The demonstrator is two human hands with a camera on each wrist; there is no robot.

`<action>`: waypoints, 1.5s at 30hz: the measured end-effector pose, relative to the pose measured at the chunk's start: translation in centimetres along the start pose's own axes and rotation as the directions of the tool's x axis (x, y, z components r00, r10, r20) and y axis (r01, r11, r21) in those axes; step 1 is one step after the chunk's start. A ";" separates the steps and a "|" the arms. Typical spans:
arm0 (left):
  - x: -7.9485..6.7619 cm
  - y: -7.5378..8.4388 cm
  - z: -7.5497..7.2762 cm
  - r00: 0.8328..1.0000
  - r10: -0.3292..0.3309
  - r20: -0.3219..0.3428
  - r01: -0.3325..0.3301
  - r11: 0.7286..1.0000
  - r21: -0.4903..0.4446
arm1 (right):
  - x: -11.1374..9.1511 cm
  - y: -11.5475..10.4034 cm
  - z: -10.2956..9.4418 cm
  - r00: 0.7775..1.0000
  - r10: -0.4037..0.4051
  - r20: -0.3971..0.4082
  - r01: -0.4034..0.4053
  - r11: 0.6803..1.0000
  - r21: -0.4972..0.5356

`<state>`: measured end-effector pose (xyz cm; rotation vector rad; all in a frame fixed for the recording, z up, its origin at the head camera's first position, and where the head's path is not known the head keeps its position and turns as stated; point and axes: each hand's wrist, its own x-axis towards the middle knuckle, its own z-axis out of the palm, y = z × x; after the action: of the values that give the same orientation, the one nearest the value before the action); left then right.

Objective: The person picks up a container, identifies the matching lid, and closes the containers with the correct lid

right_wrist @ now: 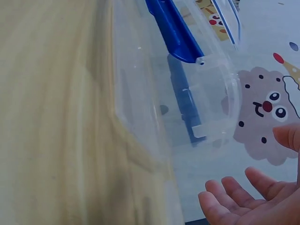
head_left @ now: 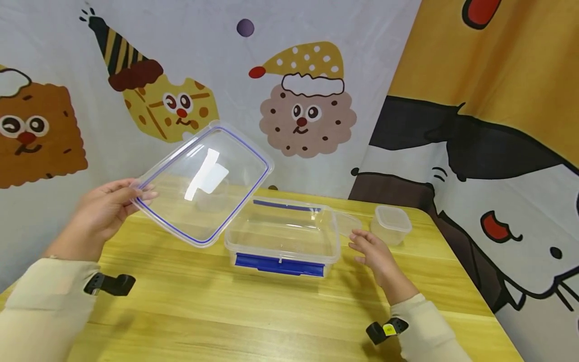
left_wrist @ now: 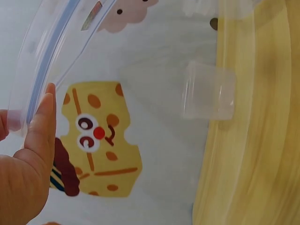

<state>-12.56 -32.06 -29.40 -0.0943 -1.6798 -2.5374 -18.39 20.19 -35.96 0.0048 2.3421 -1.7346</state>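
My left hand (head_left: pixel 106 211) pinches a corner of a large clear lid (head_left: pixel 244 146) with a blue seal line, holding it raised and tilted at the left, above the table. In the left wrist view the thumb and fingers lie on either side of the lid's edge (left_wrist: pixel 40 70). A clear rectangular food container (head_left: pixel 229 241) with blue side latches stands uncovered in the middle of the table. Just right of it hovers my right hand (head_left: pixel 380 259), fingers spread and slightly bent, with nothing in it. In the right wrist view the fingers are apart from the container (right_wrist: pixel 140 84).
At the back right stands a small lidded clear box (head_left: pixel 391 226). A flat transparent piece (head_left: pixel 347 222) lies between it and the container. Another small clear box (left_wrist: pixel 208 91) sits at the table's back edge, behind the lid. A cartoon-printed curtain (head_left: pixel 307 176) hangs behind the wooden table (head_left: pixel 271 311).
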 end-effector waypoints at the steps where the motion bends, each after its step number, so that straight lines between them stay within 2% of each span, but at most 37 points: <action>1: 0.1 0.0 0.2 1.000 0.002 0.007 -0.002 1.000 0.007 | 0.1 -0.2 -0.1 1.000 0.001 0.001 -0.001 1.000 -0.002; 8: 0.9 -0.5 1.7 0.998 0.010 0.062 -0.012 1.000 0.025 | 0.8 -1.6 -0.2 1.000 -0.027 -0.002 0.027 1.000 -0.010; 16: 1.8 -0.7 3.9 0.997 -0.013 0.081 0.008 0.998 0.064 | 1.6 -4.9 -0.2 0.995 -0.095 -0.001 0.095 0.995 -0.025; 21: 2.4 -0.8 5.1 0.988 -0.011 0.155 -0.005 0.994 0.105 | 1.9 -6.9 -0.4 0.990 -0.141 0.004 0.141 0.989 -0.037; 25: 2.8 -0.9 5.8 0.983 -0.014 0.185 -0.009 0.992 0.124 | 2.2 -8.1 -0.6 0.987 -0.157 0.012 0.158 0.987 -0.041; 29: 3.2 -0.8 6.6 0.979 -0.031 0.203 -0.002 0.987 0.159 | 2.5 -9.4 -1.1 0.987 -0.156 0.025 0.157 0.987 -0.037; 34: 3.6 -0.6 7.6 0.975 -0.049 0.218 0.001 0.976 0.216 | 3.0 -11.0 -1.7 0.984 -0.157 0.078 0.161 0.986 -0.039; 39: 3.7 -0.3 8.8 0.974 -0.080 0.214 0.019 0.962 0.271 | 3.6 -11.8 -1.8 0.980 -0.139 0.141 0.152 0.985 -0.081; 45: 4.0 0.1 10.2 0.971 -0.117 0.210 0.042 0.942 0.332 | 4.1 -12.2 -1.9 0.979 -0.096 0.180 0.113 0.990 -0.087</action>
<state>-16.53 -22.87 -24.93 -0.3069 -2.2100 -2.3354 -24.36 17.82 -24.64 -0.2810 2.3309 -1.5926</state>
